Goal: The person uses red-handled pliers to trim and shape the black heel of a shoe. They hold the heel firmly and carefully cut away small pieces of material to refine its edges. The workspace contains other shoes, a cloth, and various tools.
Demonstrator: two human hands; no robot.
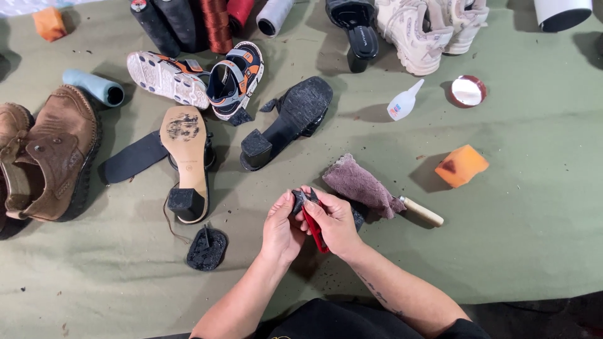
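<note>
Red-handled snips (316, 229) are being gripped in the right hand's (336, 223) curled fingers while the left hand (281, 227) is pinching 1 small dark piece (297, 202) above the green cloth-covered table (515, 207).

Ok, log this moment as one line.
left hand: pinches small dark piece | right hand: grips red snips at it | nearby: mauve cloth, wooden-handled tool
</note>
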